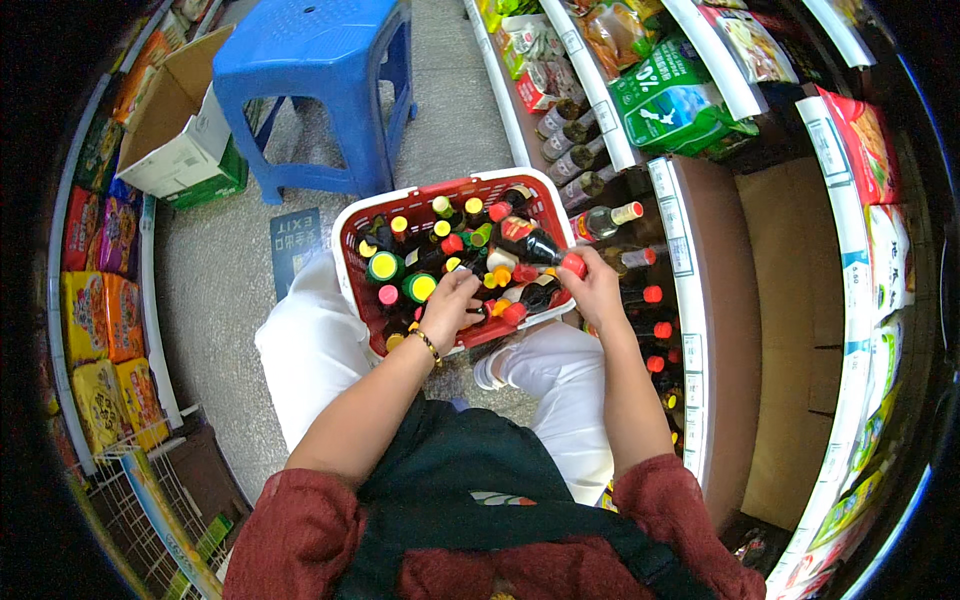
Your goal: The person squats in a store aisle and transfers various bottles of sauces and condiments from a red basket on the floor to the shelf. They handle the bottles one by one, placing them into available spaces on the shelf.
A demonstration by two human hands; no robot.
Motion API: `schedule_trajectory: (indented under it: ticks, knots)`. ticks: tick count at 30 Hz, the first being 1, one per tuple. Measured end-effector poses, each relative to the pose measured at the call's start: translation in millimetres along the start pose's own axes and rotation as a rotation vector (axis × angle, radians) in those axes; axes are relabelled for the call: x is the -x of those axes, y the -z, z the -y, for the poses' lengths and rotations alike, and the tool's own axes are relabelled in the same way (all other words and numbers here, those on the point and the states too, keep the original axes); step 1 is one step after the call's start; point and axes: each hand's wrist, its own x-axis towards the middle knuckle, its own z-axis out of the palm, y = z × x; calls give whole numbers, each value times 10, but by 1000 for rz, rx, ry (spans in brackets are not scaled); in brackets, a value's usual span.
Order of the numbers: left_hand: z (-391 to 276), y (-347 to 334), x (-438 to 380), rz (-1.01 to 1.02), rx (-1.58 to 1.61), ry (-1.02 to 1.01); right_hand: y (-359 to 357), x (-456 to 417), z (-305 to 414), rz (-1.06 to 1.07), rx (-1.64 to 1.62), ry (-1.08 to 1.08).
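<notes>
A red plastic shopping basket (551,202) with a white rim stands before me, crowded with upright bottles under yellow, green, red and pink caps. My right hand (596,289) grips the red cap of a dark sauce bottle (529,238). That bottle lies tilted over the others, its base towards the basket's far side. Above the near part of the basket is my left hand (452,307), fingers bent and spread over the bottle tops. Its fingertips are close to the caps; whether they touch one is unclear. A green bottle with a yellow-centred cap (419,287) stands left of that hand.
A blue plastic stool (315,97) and an open cardboard box (180,135) stand beyond the basket. To the right, a shelf holds red-capped bottles (651,294) and a clear bottle (604,221). Packaged food (105,315) lines the left shelf, above a wire rack (142,495).
</notes>
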Motion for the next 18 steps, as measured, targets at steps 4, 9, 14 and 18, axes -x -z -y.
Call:
schedule_trajectory:
  ticks: [4, 9, 14, 18]
  knots:
    - [-85, 37, 17, 65, 252, 79, 35, 355, 218, 145, -80, 122]
    - [-55, 64, 108, 318, 346, 93, 199, 561, 510, 166, -8, 424]
    - [-210, -80, 322, 481, 461, -73, 178, 705, 411, -42, -790, 20]
    - [-210, -167, 442, 533, 462, -161, 38, 793, 306, -122, -1383, -123]
